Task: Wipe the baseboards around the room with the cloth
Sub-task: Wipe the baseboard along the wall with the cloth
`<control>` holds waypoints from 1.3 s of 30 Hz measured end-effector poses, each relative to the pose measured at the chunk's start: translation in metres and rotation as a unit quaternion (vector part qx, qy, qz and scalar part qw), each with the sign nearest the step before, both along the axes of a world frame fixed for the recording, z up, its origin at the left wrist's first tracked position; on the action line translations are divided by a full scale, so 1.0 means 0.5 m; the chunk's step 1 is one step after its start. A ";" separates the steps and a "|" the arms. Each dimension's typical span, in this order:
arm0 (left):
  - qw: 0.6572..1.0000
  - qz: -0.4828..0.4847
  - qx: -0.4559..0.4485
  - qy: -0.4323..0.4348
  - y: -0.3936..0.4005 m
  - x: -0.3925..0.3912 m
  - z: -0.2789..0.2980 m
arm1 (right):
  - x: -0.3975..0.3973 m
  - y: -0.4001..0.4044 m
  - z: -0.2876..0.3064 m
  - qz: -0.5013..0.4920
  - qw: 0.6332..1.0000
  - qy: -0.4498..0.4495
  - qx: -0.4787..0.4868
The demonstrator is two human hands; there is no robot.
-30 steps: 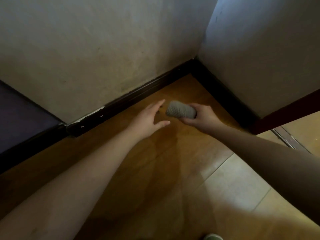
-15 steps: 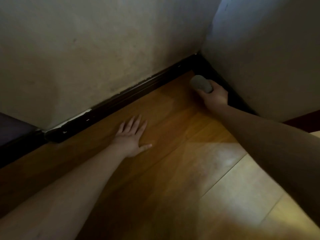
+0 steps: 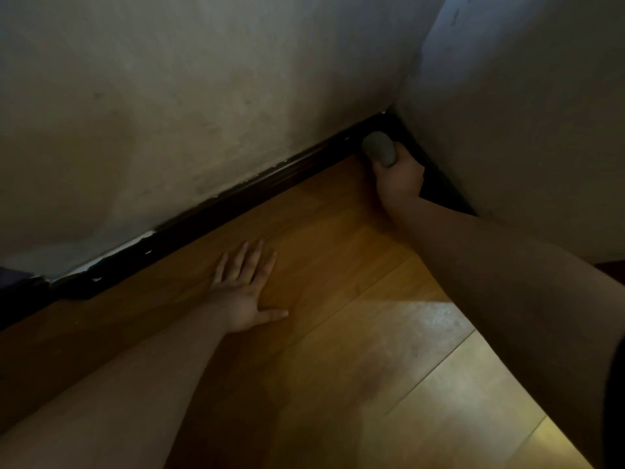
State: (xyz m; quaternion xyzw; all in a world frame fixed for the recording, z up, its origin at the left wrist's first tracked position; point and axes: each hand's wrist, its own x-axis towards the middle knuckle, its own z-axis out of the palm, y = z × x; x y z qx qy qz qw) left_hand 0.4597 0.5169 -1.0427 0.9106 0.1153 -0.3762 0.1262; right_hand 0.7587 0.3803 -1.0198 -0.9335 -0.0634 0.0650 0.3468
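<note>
While the left hand (image 3: 248, 292) lies flat on the floor (image 3: 338, 333), right hand (image 3: 399, 179) grasping grey cloth (image 3: 378, 148) against corner baseboard (image 3: 236, 204).

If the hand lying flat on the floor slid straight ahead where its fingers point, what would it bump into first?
Probably the dark wooden baseboard under the pale wall. The left hand lies flat on the orange-brown wooden floor, fingers aimed up and slightly right, with only bare floor between, as far as the picture shows.

Cloth (image 3: 378, 148): grey, wadded into a rounded lump, at about 1 o'clock, pressed into the room corner against the baseboard (image 3: 236, 194). Baseboard: dark, glossy strip running from 9 o'clock up to the corner, its top edge chipped pale near the left end; a second run drops from the corner toward 3 o'clock.
</note>
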 end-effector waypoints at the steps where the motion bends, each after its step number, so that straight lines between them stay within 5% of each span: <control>1: 1.000 0.002 0.000 -0.001 0.000 -0.001 0.001 | 0.002 0.008 -0.003 0.000 1.000 -0.005 -0.002; 11: 1.000 0.000 0.002 -0.002 -0.001 0.000 -0.002 | -0.018 0.023 -0.041 0.010 0.995 0.037 0.092; 23: 1.000 0.009 0.022 0.003 -0.005 0.002 -0.002 | -0.188 0.047 -0.034 0.227 0.971 0.037 0.063; 31: 1.000 0.001 0.017 0.017 -0.003 0.006 0.004 | -0.044 -0.040 0.003 0.015 0.996 0.014 0.086; 39: 1.000 0.008 0.005 -0.005 -0.001 0.002 -0.003 | 0.009 0.029 0.015 0.019 0.997 0.026 0.077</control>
